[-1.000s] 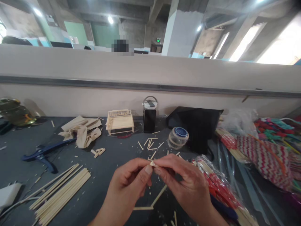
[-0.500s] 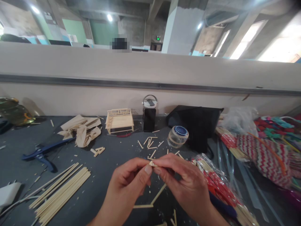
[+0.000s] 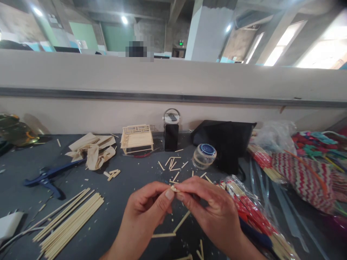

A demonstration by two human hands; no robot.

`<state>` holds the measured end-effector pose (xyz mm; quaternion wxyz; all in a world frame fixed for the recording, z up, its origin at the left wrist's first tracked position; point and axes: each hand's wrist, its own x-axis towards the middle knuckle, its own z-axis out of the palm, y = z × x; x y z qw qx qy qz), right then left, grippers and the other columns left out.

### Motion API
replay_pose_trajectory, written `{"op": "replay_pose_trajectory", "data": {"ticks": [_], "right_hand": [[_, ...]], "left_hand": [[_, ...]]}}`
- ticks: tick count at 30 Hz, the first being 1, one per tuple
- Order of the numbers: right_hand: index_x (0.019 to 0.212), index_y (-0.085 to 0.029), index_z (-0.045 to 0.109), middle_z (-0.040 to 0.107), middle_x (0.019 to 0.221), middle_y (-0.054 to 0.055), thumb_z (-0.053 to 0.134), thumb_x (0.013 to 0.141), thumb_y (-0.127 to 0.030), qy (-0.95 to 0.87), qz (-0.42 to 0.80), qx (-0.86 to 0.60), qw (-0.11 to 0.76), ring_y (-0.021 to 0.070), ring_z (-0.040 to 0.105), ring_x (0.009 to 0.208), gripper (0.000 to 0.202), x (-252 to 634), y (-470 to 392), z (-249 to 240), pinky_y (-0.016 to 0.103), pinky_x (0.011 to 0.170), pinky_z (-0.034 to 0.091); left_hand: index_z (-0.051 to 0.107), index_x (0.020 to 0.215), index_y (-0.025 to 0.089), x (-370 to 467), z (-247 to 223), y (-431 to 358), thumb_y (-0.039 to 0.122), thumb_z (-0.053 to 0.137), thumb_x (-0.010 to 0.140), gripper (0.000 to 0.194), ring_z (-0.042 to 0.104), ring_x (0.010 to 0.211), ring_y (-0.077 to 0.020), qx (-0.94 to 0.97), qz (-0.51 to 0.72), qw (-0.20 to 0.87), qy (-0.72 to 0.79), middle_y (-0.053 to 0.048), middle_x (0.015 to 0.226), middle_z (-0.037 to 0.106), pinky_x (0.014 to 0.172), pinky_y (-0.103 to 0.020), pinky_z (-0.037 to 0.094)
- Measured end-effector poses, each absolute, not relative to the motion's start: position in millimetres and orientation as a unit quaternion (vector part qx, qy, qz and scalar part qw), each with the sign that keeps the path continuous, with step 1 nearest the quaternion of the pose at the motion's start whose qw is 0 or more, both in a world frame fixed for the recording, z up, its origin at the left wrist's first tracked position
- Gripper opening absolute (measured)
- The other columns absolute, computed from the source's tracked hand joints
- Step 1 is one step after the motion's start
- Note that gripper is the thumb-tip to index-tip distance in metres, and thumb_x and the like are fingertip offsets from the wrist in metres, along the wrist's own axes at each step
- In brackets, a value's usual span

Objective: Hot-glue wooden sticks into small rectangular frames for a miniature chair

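My left hand (image 3: 151, 207) and my right hand (image 3: 208, 206) meet over the middle of the dark desk, thumb and forefinger of each closed in a pinch. Between the fingertips shows a small pale wooden piece (image 3: 173, 188); most of it is hidden, so its full shape cannot be told. Beyond the hands lie several short cut sticks (image 3: 172, 164). Longer cut sticks (image 3: 182, 221) lie below and between the wrists. A small model bench of thin sticks (image 3: 137, 139) stands at the back of the desk.
Left are a bundle of long sticks (image 3: 73, 225), blue pliers (image 3: 46, 179) and crumpled brown paper (image 3: 94, 150). A phone (image 3: 171, 138) leans upright at the back, near a blue-lidded jar (image 3: 204, 156) and a black bag (image 3: 225, 141). Wrapped stick packs (image 3: 255, 209) and knitted fabric (image 3: 303, 177) fill the right.
The view has shifted very slightly. Both hands keep the same pinch on the small piece, with hardly any movement.
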<state>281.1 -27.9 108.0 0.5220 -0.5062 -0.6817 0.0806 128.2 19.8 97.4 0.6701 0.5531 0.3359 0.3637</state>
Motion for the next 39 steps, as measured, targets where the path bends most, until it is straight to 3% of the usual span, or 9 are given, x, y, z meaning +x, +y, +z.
{"op": "replay_pose_trajectory", "data": {"ticks": [39], "right_hand": [[0.09, -0.023, 0.072, 0.07, 0.074, 0.0, 0.064, 0.082, -0.012, -0.681, 0.079, -0.501, 0.527, 0.0117, 0.065, 0.066, 0.016, 280.2, -28.1, 109.8, 0.022, 0.059, 0.053]], "left_hand": [[0.071, 0.073, 0.018, 128.1, 92.8, 18.7, 0.037, 0.065, 0.082, 0.022, 0.037, 0.048, -0.0063, 0.596, 0.386, 0.606, 0.357, 0.003, 0.054, 0.049, 0.04, -0.016, 0.028]]}}
